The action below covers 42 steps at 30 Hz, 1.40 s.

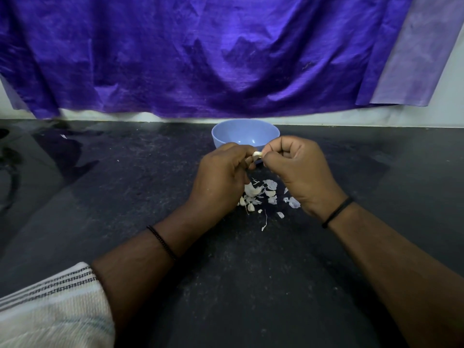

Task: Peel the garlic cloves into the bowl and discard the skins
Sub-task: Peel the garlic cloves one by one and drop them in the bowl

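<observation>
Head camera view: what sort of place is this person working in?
Probably a home kitchen counter: a dark speckled stone worktop, a small pale blue plastic bowl and scattered papery white garlic skins. A crumpled purple cloth covers the wall behind.

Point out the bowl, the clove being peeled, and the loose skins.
bowl [227, 136]: head view, left inner wall.
garlic clove [257, 154]: head view, exposed top.
garlic skins [270, 184]: head view, large flake.

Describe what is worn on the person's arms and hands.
Both hands are bare, with no gloves or rings visible. The left wrist carries a thin dark beaded band; the right wrist has a plain thin black band. By the left arm lies cream cloth with dark stripes, perhaps a pushed-up sleeve. The right forearm is uncovered.
</observation>
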Motion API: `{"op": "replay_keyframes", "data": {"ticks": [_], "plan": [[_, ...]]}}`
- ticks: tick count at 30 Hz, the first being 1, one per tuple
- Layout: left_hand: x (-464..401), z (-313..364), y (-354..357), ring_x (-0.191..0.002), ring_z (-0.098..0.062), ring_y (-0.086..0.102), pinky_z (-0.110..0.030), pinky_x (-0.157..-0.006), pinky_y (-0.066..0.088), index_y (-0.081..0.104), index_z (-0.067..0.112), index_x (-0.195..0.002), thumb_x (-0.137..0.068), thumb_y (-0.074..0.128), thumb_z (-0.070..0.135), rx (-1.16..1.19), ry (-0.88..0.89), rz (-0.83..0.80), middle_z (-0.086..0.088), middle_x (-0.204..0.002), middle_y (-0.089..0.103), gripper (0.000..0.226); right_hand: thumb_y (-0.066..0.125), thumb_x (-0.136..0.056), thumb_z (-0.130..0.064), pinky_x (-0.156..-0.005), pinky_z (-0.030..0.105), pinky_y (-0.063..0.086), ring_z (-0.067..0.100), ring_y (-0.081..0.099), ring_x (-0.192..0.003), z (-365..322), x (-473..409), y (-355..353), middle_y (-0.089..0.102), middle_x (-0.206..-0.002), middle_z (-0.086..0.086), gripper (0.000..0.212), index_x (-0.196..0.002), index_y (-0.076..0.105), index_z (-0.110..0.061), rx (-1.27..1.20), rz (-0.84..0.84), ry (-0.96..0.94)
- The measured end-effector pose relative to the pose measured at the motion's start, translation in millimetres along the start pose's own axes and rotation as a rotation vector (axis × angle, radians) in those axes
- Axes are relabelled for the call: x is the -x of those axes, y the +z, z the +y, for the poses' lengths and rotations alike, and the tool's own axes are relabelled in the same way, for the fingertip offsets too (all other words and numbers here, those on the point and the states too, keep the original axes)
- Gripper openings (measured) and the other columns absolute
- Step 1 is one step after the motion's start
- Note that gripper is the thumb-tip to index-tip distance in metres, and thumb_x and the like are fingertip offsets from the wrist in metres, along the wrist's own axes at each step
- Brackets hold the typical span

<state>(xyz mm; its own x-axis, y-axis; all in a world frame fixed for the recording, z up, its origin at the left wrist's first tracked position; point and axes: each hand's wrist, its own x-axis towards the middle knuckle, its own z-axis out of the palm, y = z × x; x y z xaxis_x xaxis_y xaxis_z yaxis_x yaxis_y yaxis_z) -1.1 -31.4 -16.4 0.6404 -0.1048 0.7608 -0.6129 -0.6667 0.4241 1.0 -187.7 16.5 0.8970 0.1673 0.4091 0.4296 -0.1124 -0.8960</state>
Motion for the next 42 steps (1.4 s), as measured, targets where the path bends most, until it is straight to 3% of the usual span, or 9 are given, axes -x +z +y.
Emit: {"op": "replay_keyframes", "data": {"ticks": [3,9,11,14,19,25,31,36,42], "plan": [[1,4,0,-0.059,-0.011,0.063,-0.030,-0.056,0.054,0.072,0.011,-0.093,-0.096,0.057,0.001,0.108,-0.052,-0.019,0.005,-0.076,0.063,0.018,0.061,-0.087,0.004,-0.050,0.009,0.040,-0.003,0.054,-0.048,-1,0,0,0.067,-0.057,-0.007,0.019,-0.074,0.066,-0.009,-0.028,-0.005,0.005],[-1,10,2,-0.054,-0.016,0.063,-0.024,-0.046,0.048,0.069,0.017,-0.096,-0.100,0.054,0.002,0.440,-0.363,-0.097,-0.005,-0.077,0.066,0.022,0.064,-0.087,-0.005,-0.052,0.011,0.041,-0.003,0.052,-0.052,4,-3,1,0.061,-0.055,-0.010,0.018,-0.071,0.064,-0.014,-0.041,-0.007,0.045],[0,9,3,-0.055,-0.017,0.065,-0.027,-0.049,0.050,0.068,0.019,-0.103,-0.097,0.060,0.004,0.436,-0.375,-0.051,-0.004,-0.076,0.068,0.018,0.066,-0.086,-0.007,-0.052,0.011,0.041,-0.004,0.052,-0.052,5,-4,2,0.060,-0.054,-0.012,0.015,-0.072,0.065,-0.014,-0.032,0.021,0.045],[0,6,4,-0.060,-0.015,0.068,-0.028,-0.055,0.053,0.067,0.025,-0.093,-0.091,0.071,0.009,0.352,-0.361,0.041,0.005,-0.072,0.069,0.017,0.064,-0.086,-0.005,-0.052,0.012,0.040,-0.004,0.050,-0.051,6,-5,2,0.060,-0.052,-0.014,0.017,-0.072,0.065,-0.015,-0.008,0.060,0.044],[2,8,4,-0.059,-0.014,0.070,-0.024,-0.054,0.052,0.074,0.024,-0.087,-0.090,0.070,0.008,0.354,-0.386,0.015,0.008,-0.068,0.071,0.017,0.065,-0.087,-0.005,-0.051,0.017,0.038,0.000,0.045,-0.050,8,-3,2,0.058,-0.051,-0.013,0.015,-0.075,0.066,-0.014,0.031,0.030,0.005],[-1,14,-1,-0.055,-0.025,0.067,-0.028,-0.046,0.050,0.074,0.004,-0.085,-0.101,0.056,0.014,0.594,-0.450,-0.038,-0.012,-0.078,0.073,0.026,0.062,-0.089,0.003,-0.048,0.010,0.035,-0.003,0.048,-0.045,8,-4,1,0.057,-0.055,-0.011,0.016,-0.077,0.064,-0.007,0.025,0.016,-0.027],[-4,12,-5,-0.051,-0.025,0.064,-0.026,-0.044,0.050,0.071,-0.002,-0.083,-0.096,0.063,0.014,0.739,-0.579,-0.095,-0.024,-0.079,0.071,0.022,0.063,-0.089,0.000,-0.059,0.019,0.048,0.007,0.064,-0.061,14,-5,-1,0.070,-0.069,0.008,0.005,-0.084,0.065,0.000,0.023,-0.057,-0.042],[-5,13,-6,-0.049,-0.022,0.062,-0.025,-0.044,0.049,0.069,-0.006,-0.086,-0.098,0.058,0.009,0.797,-0.646,-0.115,-0.021,-0.077,0.071,0.022,0.064,-0.088,0.000,-0.054,0.015,0.040,0.002,0.049,-0.055,16,-7,-1,0.061,-0.060,-0.007,0.011,-0.079,0.066,-0.007,0.050,-0.046,-0.052],[-6,15,-6,-0.048,-0.020,0.060,-0.025,-0.042,0.048,0.067,-0.004,-0.086,-0.100,0.055,0.009,0.824,-0.697,-0.100,-0.017,-0.074,0.069,0.023,0.061,-0.087,0.003,-0.050,0.011,0.036,-0.002,0.044,-0.049,14,-5,2,0.055,-0.054,-0.014,0.019,-0.075,0.064,-0.012,0.007,-0.014,-0.029]]}}
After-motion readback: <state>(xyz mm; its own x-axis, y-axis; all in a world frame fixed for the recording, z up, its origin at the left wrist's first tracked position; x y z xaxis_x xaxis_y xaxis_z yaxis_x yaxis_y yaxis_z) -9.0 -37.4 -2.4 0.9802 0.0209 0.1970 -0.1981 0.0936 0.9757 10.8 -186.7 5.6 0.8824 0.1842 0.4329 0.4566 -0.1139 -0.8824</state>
